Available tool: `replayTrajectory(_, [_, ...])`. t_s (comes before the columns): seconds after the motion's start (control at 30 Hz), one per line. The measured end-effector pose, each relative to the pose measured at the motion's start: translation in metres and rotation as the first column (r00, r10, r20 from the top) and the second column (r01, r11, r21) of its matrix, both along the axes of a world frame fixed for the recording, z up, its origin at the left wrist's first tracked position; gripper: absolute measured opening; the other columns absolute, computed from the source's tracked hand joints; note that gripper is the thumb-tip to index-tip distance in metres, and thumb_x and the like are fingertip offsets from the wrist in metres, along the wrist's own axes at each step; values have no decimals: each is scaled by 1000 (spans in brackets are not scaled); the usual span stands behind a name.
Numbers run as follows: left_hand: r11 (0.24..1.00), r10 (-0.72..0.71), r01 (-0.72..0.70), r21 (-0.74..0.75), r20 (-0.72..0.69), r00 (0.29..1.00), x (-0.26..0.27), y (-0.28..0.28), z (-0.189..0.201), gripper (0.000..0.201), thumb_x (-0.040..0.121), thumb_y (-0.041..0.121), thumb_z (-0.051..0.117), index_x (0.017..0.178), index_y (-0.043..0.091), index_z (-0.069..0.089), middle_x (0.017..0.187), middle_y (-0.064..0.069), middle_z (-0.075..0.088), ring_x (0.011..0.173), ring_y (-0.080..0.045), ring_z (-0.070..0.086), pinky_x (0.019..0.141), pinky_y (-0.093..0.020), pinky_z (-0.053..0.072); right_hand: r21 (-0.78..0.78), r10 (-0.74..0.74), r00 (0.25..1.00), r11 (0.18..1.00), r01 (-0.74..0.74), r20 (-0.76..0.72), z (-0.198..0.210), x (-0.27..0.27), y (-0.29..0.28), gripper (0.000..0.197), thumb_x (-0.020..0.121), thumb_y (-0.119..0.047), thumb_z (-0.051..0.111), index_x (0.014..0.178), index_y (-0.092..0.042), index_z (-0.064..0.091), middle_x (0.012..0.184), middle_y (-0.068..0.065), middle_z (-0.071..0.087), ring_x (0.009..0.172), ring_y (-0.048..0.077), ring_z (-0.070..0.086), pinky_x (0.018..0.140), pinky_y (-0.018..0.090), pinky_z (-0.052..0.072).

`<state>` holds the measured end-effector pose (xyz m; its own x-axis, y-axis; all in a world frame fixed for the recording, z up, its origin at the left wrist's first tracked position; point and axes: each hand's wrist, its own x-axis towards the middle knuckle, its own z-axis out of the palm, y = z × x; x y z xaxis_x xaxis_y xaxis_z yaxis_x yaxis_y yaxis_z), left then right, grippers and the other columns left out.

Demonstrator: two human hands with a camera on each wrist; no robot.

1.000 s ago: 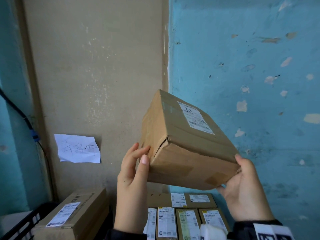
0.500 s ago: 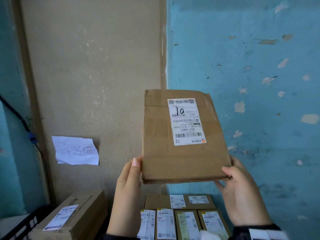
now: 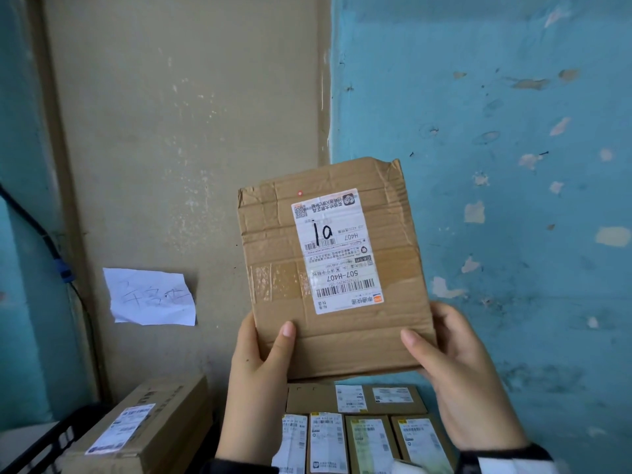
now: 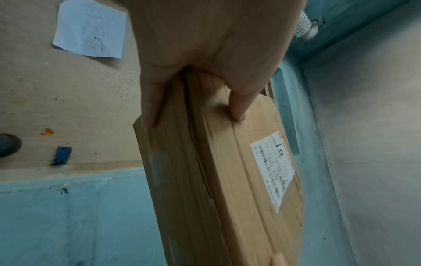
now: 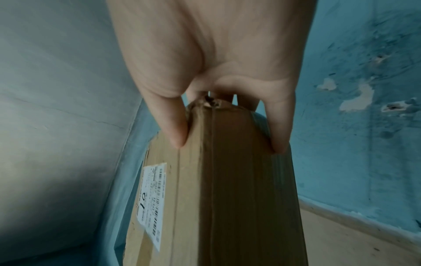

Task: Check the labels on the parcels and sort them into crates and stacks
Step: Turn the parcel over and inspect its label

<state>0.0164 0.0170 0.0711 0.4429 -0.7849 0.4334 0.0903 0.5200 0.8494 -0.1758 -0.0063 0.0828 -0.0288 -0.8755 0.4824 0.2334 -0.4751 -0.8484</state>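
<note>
We hold flat brown cardboard parcel [image 3: 333, 268] upright before wall, white label [image 3: 337, 251] facing us, likely for reading. Left hand [image 3: 254, 367] and right hand [image 3: 458, 364] each pinch lower corner, thumb front, fingers [image 5: 276, 126] behind. Wrist views show parcel's side edges; head view shows sorted boxes [image 3: 362, 436] below.

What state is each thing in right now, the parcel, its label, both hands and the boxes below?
Parcel: held upright, label facing the camera.
Label: upside down, handwritten "10".
Left hand: grips the lower left corner.
Right hand: grips the lower right corner.
Small boxes: stacked below, labels up.
</note>
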Motion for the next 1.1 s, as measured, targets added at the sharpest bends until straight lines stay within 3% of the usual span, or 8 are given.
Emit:
replayTrajectory(0.3, [999,33,-33,-6,36,999,1,1,-2,23,94,14,60,115,24,63,105,11,73,100,-4,66,87,-27,48,18,28,1000,999,-28,-14,0,-1,1,24,81,-3,65,102,-16,63,99,4,74,98,23,69,91,45,52])
replayTrajectory(0.4, [999,33,-32,-15,35,999,1,1,-1,22,95,15,58,114,24,63,105,11,73,99,-2,66,83,-22,47,-4,29,1000,1000,-29,-9,1,-1,3,45,58,-41,87,96,-27,70,103,2,74,102,22,69,88,41,52])
replayTrajectory(0.53, [1000,29,-29,-10,-13,999,1,2,-1,18,99,23,51,113,22,63,102,10,72,90,3,65,73,-16,47,-31,49,997,998,-47,65,3,-1,2,80,41,-80,77,107,-35,74,117,-3,71,110,14,66,93,42,54])
replayTrajectory(0.6, [1000,17,-16,23,-28,999,1,1,-2,22,101,28,46,110,22,65,98,11,72,84,4,64,73,-22,49,-65,41,991,997,-33,131,9,-1,1,75,40,-81,76,100,-37,77,126,-5,67,117,8,62,99,35,52])
replayTrajectory(0.77, [995,49,-46,92,-35,998,-1,-2,-5,31,102,37,42,90,40,70,89,14,71,89,-9,62,88,-50,53,-47,-20,990,999,27,136,14,-1,-1,73,31,-79,80,87,-33,78,121,3,68,116,19,62,103,43,46])
replayTrajectory(0.93, [996,8,4,89,-126,992,-4,-2,-4,28,103,33,41,101,29,69,95,7,72,88,-9,61,74,-38,53,-36,23,985,999,-17,173,2,-7,-10,79,40,-58,90,109,-34,61,119,-12,67,99,-5,66,75,14,54])
replayTrajectory(1.03, [996,-8,21,81,-150,989,-8,-1,-10,27,104,28,40,107,34,65,101,11,71,91,-5,63,76,-34,53,12,63,974,998,-67,218,-11,-10,-15,106,22,-67,90,118,-31,61,117,-4,70,106,8,67,81,19,56])
replayTrajectory(1.1, [997,4,10,73,-183,983,-13,-3,-13,26,104,20,42,108,39,60,108,12,68,92,-2,62,75,-31,52,28,91,978,995,-98,189,-17,-14,-15,100,27,-67,90,114,-23,68,112,4,73,105,17,68,79,24,57])
